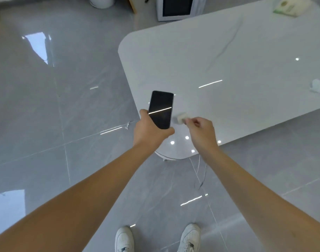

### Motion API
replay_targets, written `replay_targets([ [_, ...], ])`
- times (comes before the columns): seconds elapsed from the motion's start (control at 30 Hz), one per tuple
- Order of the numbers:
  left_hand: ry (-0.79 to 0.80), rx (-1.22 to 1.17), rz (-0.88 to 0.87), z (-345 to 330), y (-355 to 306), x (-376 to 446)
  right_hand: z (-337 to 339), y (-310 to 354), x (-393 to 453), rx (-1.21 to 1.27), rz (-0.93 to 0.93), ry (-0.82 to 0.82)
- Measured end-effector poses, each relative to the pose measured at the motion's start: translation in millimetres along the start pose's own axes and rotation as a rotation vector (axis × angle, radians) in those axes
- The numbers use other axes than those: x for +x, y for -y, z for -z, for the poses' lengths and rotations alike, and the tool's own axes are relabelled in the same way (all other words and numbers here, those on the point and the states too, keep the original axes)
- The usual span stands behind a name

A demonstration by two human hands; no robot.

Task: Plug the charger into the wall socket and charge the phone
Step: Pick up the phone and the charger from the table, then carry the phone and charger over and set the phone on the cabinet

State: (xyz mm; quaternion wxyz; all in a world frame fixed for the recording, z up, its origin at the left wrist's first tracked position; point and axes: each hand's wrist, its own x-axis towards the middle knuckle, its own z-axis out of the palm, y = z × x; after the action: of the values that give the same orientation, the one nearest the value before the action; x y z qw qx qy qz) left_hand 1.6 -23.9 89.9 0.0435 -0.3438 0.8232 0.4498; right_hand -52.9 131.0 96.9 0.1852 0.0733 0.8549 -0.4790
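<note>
A black phone (pixel 161 109) with a dark screen is held in my left hand (pixel 148 130), above the near corner of the white table (pixel 228 70). Just to its right, my right hand (pixel 201 131) pinches a small white charger block (pixel 180 118), blurred, low over the table top. A thin white cable (pixel 201 171) hangs down below my right wrist toward the floor. No wall socket is in view.
Glossy grey tiled floor (pixel 64 106) surrounds the table. A white appliance with a dark door (pixel 177 8) stands at the back. A green-white pack (pixel 290 8) and a small white object (pixel 319 86) lie on the table's far and right parts. My white shoes (pixel 157 237) show below.
</note>
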Motion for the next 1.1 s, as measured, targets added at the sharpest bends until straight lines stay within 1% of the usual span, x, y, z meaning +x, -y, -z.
replay_targets([
  [0.13,-0.056,-0.046,0.04,70.1,-26.1,-41.5,11.7,55.5,-50.2,0.059,0.056,0.02],
  [0.27,-0.073,-0.086,0.119,144.4,-52.0,-79.0,24.4,120.0,-96.3,0.085,0.1,0.062],
  [0.37,-0.091,-0.122,0.179,198.8,-72.4,-113.7,32.1,176.3,-133.2,0.098,0.146,0.114],
  [0.47,-0.14,-0.153,0.218,247.6,-88.1,-156.5,35.9,230.8,-172.8,0.122,0.224,0.193],
  [0.67,-0.364,-0.316,0.308,330.0,-103.2,-254.2,40.7,312.4,-255.3,0.143,0.345,0.413],
  [0.77,-0.502,-0.415,0.356,362.6,-102.3,-307.4,41.5,340.4,-301.0,0.173,0.353,0.539],
  [0.9,-0.667,-0.52,0.445,400.3,-88.0,-385.1,31.0,360.9,-366.9,0.147,0.344,0.728],
  [1.0,-0.776,-0.542,0.544,425.5,-68.2,-448.1,12.7,370.3,-422.6,0.058,0.41,0.858],
  [1.1,-0.867,-0.523,0.601,445.9,-47.2,-504.9,-10.6,374.9,-475.9,-0.01,0.464,0.961],
])
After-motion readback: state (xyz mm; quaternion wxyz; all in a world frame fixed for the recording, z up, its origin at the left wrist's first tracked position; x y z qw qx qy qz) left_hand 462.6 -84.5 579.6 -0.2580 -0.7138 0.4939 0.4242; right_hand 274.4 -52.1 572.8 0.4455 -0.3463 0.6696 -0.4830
